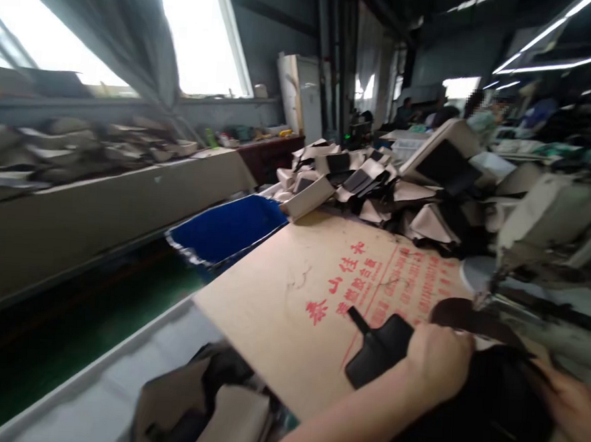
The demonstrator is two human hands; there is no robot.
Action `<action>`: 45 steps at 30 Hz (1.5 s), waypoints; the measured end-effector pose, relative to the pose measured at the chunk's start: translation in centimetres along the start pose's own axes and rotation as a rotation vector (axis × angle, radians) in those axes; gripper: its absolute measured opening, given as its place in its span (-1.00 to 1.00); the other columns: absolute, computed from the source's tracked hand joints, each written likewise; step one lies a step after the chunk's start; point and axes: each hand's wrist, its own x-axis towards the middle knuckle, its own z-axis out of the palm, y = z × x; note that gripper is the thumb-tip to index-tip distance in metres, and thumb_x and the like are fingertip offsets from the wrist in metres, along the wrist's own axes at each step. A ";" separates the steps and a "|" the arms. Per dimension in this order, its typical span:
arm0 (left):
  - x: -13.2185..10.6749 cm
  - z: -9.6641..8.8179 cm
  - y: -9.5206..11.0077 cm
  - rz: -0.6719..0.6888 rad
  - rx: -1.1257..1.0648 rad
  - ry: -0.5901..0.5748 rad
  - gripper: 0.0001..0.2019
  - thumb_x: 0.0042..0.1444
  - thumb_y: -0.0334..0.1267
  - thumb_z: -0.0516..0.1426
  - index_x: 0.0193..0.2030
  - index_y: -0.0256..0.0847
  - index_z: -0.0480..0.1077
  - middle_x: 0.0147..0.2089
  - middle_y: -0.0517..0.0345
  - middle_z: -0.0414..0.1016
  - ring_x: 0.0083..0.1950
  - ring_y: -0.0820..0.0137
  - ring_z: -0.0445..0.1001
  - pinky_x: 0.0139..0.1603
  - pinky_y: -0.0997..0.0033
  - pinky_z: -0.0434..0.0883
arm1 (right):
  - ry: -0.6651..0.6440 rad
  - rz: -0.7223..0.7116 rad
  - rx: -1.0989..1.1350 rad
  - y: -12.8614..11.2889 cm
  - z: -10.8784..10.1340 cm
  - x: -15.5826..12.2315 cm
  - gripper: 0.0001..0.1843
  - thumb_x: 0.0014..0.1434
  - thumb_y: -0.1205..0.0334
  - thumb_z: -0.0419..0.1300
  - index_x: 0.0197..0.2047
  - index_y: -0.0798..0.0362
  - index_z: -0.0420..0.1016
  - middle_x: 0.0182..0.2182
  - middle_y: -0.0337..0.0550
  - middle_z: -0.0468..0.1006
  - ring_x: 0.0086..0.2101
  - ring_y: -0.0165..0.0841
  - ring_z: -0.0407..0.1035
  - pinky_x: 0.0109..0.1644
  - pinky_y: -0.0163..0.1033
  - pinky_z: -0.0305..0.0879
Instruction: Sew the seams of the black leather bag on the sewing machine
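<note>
My left hand (437, 362) grips a flat black piece with a narrow tab (378, 349), which lies over a printed cardboard sheet (280, 300) with red Chinese characters. A large dark soft piece (469, 412) fills the lower right, and I cannot tell whether it joins the tabbed piece. At the right edge, my right hand (571, 411) holds the dark material, partly cut off by the frame. A dark strip (474, 315) runs from beside my left hand towards the needle area of a sewing machine (551, 216).
A heap of beige-and-black cut pieces (378, 186) rises beyond the cardboard. A blue bin (225, 230) stands to its left. More beige pieces (204, 409) lie on a white table edge (101, 362) at the lower left. A long bench (90, 215) holds further stacks, and co-workers sit far back.
</note>
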 end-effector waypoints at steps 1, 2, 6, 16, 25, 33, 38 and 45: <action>0.4 -0.1 -0.7 0.011 0.010 0.052 -0.72 0.03 -0.38 -0.05 -0.12 -0.22 0.35 -0.31 0.06 0.50 -0.34 0.26 0.49 -0.37 0.29 0.44 | -0.099 0.026 0.018 -1.4 0.1 0.4 -0.53 0.10 -0.11 -0.02 -0.07 -0.06 0.48 -0.14 0.11 0.50 -0.11 -0.14 0.38 -0.02 -0.05 0.31; 0.9 -0.3 -1.3 0.034 0.001 0.083 -0.65 0.05 -0.39 -0.06 -0.02 -0.17 0.31 -0.21 0.05 0.49 -0.23 0.26 0.49 -0.29 0.31 0.45 | -0.145 0.010 0.041 -2.9 0.1 1.0 -0.55 0.16 -0.05 -0.07 0.00 -0.08 0.41 -0.07 0.03 0.46 -0.05 -0.20 0.34 0.08 -0.06 0.25; 3.6 -1.3 -3.0 0.160 -0.020 -0.039 -0.46 0.03 -0.56 -0.15 0.18 -0.17 0.16 0.05 0.07 0.41 -0.03 0.35 0.44 -0.03 0.37 0.40 | -0.105 -0.179 0.048 -7.4 -0.7 3.8 -0.63 0.24 0.17 -0.11 0.06 -0.13 0.33 0.00 -0.15 0.37 0.03 -0.35 0.24 0.13 -0.19 0.21; 9.6 -2.5 -1.9 0.366 0.177 -0.133 -0.42 -0.02 -0.62 -0.16 0.16 -0.20 0.21 0.11 0.07 0.36 0.03 0.34 0.41 0.04 0.34 0.39 | 0.038 -0.413 -0.012 -7.0 -3.7 5.8 -0.67 0.23 0.38 -0.07 0.06 0.04 0.26 -0.10 -0.09 0.43 -0.08 -0.37 0.29 0.00 -0.22 0.30; 12.0 -2.7 -3.3 0.513 -0.256 -0.153 -0.75 0.14 -0.14 0.05 -0.03 0.00 0.32 -0.14 0.23 0.46 -0.15 0.46 0.43 -0.16 0.58 0.37 | -0.085 -0.465 0.009 -5.2 -4.8 6.8 -0.73 0.22 0.39 -0.09 -0.04 0.14 0.30 -0.27 -0.07 0.48 -0.26 -0.35 0.31 -0.19 -0.24 0.31; 13.9 -0.7 -0.4 0.133 -0.444 -0.175 -0.64 0.21 -0.12 -0.12 -0.54 -0.24 0.19 -0.51 0.24 0.22 -0.44 0.51 0.20 -0.42 0.50 0.13 | 0.003 -0.507 -0.067 -5.1 -4.8 7.2 -0.71 0.23 0.38 -0.15 -0.40 0.14 0.34 -0.46 -0.09 0.39 -0.38 -0.39 0.24 -0.33 -0.31 0.25; 15.6 -0.1 -1.0 -0.055 -0.685 -0.436 -0.61 0.10 -0.02 -0.02 -0.61 -0.24 0.09 -0.57 0.31 -0.02 -0.49 0.54 0.00 -0.51 0.49 -0.02 | -0.071 -0.482 -0.088 -5.1 -4.7 7.2 -0.74 0.24 0.34 -0.11 -0.45 0.11 0.28 -0.49 -0.14 0.35 -0.41 -0.40 0.21 -0.33 -0.30 0.22; 15.8 -0.2 -1.5 -0.095 -0.706 -0.444 -0.62 0.08 0.00 -0.05 -0.59 -0.24 0.11 -0.57 0.31 -0.01 -0.49 0.53 0.00 -0.51 0.48 -0.04 | -0.103 -0.150 0.138 -5.9 -5.0 6.8 -0.81 0.21 0.29 0.03 -0.07 0.03 0.19 -0.24 -0.21 0.39 -0.21 -0.43 0.29 -0.13 -0.33 0.24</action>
